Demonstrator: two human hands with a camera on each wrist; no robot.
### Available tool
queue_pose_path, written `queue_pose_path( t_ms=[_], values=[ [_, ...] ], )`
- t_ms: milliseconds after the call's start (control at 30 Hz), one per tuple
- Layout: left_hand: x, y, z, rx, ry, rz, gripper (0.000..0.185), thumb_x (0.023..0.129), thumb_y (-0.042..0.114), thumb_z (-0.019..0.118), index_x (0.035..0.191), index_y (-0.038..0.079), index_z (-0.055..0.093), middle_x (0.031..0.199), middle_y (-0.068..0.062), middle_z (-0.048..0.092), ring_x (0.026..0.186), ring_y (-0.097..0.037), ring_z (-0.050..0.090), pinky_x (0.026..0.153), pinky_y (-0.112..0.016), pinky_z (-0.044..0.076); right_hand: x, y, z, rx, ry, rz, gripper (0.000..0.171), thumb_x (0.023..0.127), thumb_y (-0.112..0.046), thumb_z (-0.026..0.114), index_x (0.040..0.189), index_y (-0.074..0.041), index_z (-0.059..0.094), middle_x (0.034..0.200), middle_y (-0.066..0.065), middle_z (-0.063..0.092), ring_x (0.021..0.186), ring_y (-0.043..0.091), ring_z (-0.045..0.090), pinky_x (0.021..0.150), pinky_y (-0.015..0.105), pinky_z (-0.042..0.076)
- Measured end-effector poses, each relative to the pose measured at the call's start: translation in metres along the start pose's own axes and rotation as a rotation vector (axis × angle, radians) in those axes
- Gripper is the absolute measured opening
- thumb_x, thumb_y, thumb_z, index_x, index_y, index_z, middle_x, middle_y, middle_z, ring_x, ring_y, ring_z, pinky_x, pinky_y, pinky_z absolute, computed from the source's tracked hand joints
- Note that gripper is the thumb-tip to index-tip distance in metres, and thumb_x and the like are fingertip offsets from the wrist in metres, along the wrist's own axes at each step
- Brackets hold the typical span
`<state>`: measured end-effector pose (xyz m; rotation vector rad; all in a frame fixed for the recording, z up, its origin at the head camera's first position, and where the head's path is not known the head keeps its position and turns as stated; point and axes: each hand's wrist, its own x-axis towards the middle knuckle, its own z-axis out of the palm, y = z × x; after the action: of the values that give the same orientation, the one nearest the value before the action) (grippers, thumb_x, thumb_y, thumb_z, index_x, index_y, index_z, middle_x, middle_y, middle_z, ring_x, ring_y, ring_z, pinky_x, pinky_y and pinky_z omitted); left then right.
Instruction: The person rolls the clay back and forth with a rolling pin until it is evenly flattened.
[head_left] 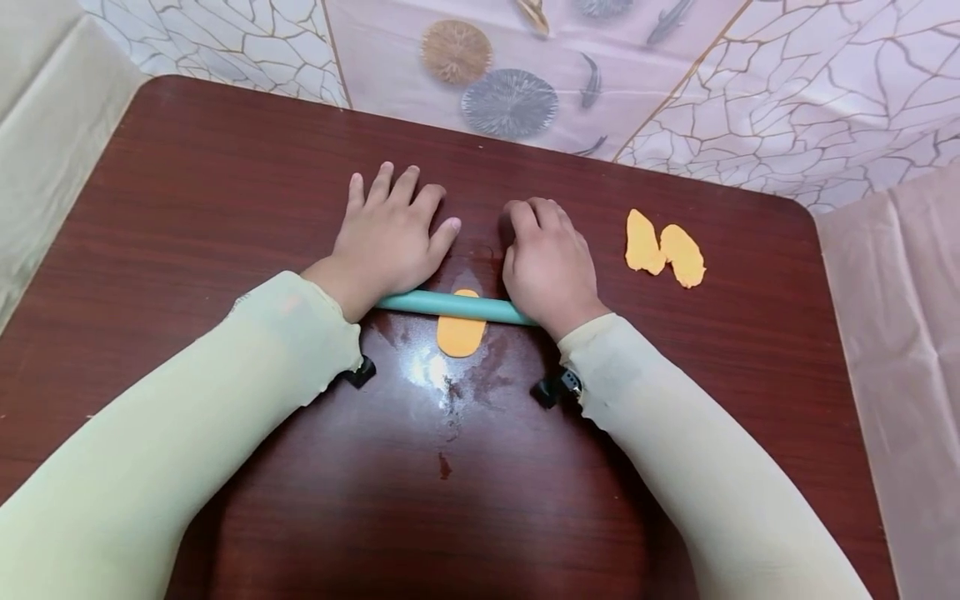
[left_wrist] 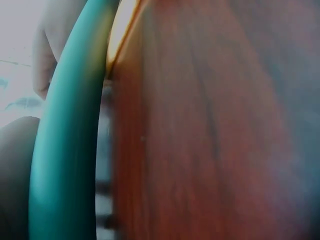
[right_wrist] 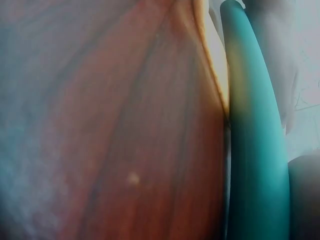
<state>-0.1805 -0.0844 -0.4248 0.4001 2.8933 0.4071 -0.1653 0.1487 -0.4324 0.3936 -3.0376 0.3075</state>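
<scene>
1. On dark wood table [head_left: 225,208], mid-front: teal rolling rod [head_left: 450,306] lay crosswise over orange dough piece [head_left: 461,332], touching it.
2. Judged partly done: dough piece already flattened to an oval, rod across its far part, near part showing; more rolling likely left.
3. Well apart to the right: two flattened orange pieces [head_left: 665,250], touching each other, looked finished.
4. Left hand [head_left: 390,237]: palm heel pressed on rod's left end, fingers straight and spread, flat on table, gripping nothing.
5. Right hand [head_left: 550,262]: heel on rod's right end, fingers loosely curled under, nothing held.
6. Wrist views: blurred close-ups of rod and wood only; fingers not shown.
</scene>
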Motion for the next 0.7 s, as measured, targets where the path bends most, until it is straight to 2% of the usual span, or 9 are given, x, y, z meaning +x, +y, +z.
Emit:
queue_pose_path(
  t_ms=[200,433,533,700],
  values=[
    [-0.018,0.000,0.002,-0.050,0.020,0.030,0.071,0.117,0.064,0.026,0.174,0.023,0.041,0.188,-0.016,0.020,0.176,-0.049,0.008,0.137,-0.077,0.002,-0.002,-0.001,-0.001,0.015,-0.022,0.022,0.047,0.113,-0.023,0.046,0.158,-0.014,0.057,0.164,0.016,0.055,0.157,0.037,0.051,0.122,0.063,0.051],
    [-0.036,0.004,0.007,-0.052,0.035,0.065,0.071,0.117,0.065,0.028,0.173,0.023,0.043,0.188,-0.015,0.022,0.176,-0.048,0.012,0.137,-0.076,0.008,-0.022,-0.003,-0.001,0.074,0.025,-0.014,0.043,0.116,-0.028,0.046,0.152,-0.013,0.062,0.160,0.015,0.059,0.154,0.036,0.054,0.121,0.063,0.051],
    [-0.045,0.007,0.011,-0.035,0.026,0.089,0.074,0.116,0.067,0.027,0.175,0.024,0.040,0.189,-0.015,0.019,0.176,-0.047,0.011,0.138,-0.075,0.009,-0.033,-0.004,-0.001,0.098,0.028,-0.046,0.046,0.118,-0.035,0.043,0.153,-0.012,0.062,0.163,0.015,0.058,0.159,0.037,0.050,0.128,0.061,0.045],
    [-0.062,0.009,0.019,0.007,0.009,0.136,0.078,0.115,0.072,0.026,0.178,0.026,0.036,0.190,-0.013,0.014,0.177,-0.044,0.007,0.138,-0.075,0.008,-0.055,-0.009,0.001,0.093,-0.026,-0.101,0.063,0.120,-0.051,0.035,0.164,-0.011,0.055,0.175,0.016,0.047,0.168,0.041,0.038,0.138,0.057,0.032]
  ],
)
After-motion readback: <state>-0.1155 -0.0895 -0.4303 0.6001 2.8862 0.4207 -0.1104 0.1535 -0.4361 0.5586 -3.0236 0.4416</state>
